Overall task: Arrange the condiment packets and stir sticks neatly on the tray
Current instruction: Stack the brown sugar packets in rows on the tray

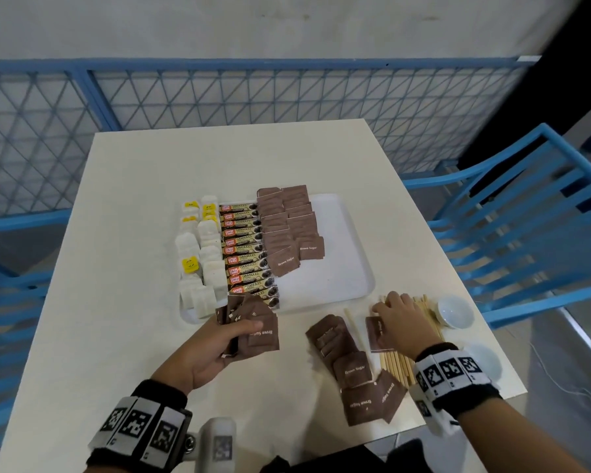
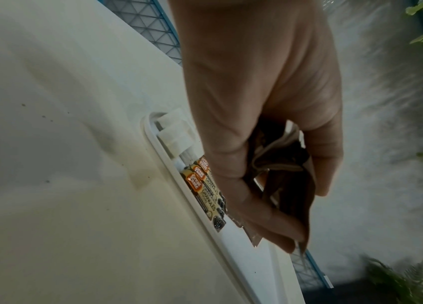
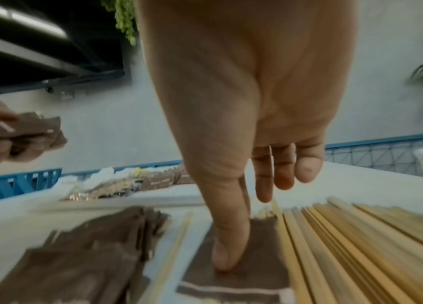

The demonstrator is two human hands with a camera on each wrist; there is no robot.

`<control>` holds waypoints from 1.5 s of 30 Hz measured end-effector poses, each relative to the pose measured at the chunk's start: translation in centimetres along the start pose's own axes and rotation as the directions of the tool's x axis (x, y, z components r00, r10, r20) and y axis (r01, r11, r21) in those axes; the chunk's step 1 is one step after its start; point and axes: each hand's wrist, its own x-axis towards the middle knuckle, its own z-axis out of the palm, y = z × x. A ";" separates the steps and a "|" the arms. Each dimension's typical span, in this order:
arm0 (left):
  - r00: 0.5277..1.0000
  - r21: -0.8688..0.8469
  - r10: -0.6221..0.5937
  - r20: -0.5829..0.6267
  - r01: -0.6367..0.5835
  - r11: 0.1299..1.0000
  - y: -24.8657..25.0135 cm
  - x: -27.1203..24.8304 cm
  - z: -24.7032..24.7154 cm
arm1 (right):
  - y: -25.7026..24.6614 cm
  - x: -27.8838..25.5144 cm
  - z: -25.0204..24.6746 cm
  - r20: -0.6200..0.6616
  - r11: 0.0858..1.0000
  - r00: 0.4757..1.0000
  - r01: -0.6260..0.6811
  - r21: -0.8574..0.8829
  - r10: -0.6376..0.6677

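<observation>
Gripping a fanned bundle of brown sugar packets (image 1: 253, 331), the left hand (image 1: 215, 349) hovers just above the near edge of the tray (image 1: 342, 268), thumb across the top packet and fingers curled beneath. From the left wrist view the fingers (image 2: 265, 222) wrap round the brown bundle right over the tray's rim, with the coffee sticks (image 2: 205, 189) just beyond them.

The right hand (image 1: 403, 322) lies palm down on the table (image 1: 133, 199), well apart from the left. Its thumb (image 3: 228, 246) presses flat on a single brown packet (image 1: 376, 332) that lies against the stir sticks (image 1: 400, 365); the other fingers (image 3: 306, 166) hang loosely, slightly bent, over the sticks' far ends. Nothing is pinched or lifted by this hand.

Between the two hands, on the table, lies a loose heap of more brown packets (image 1: 355, 370), and one lone stick (image 1: 354, 331) rests between that heap and the pressed packet. Beyond the right hand's knuckles stands a small white bowl (image 1: 454, 312); a second white dish (image 1: 485, 360) sits beside the right wrist.

On the tray, ahead of the left hand, run rows: white tea bags (image 1: 202, 264) with yellow tags at the left, coffee sticks in the middle, two overlapping columns of brown sugar packets (image 1: 287, 227) next. The tray's part ahead of the right hand is bare.
</observation>
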 end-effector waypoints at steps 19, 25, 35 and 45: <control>0.982 -0.133 0.102 -0.159 -0.124 0.983 -0.8 -1.1 -0.2 | 0.7 2.9 -5.5 0.003 0.627 0.991 0.082 0.775 -0.134; 0.954 -0.165 0.132 -0.268 -0.181 0.970 -0.8 -1.6 -0.5 | -1.8 8.3 -5.3 0.027 0.054 0.998 -0.030 0.998 0.057; 0.942 -0.216 0.131 -0.308 -0.203 0.955 -2.3 -2.2 -1.1 | -3.8 13.7 -3.3 0.020 0.412 0.974 -0.114 0.904 0.225; 0.938 -0.229 0.142 -0.316 -0.221 0.948 -2.5 -1.5 -1.0 | -4.4 14.1 -4.0 -0.011 0.402 0.971 -0.088 0.911 0.238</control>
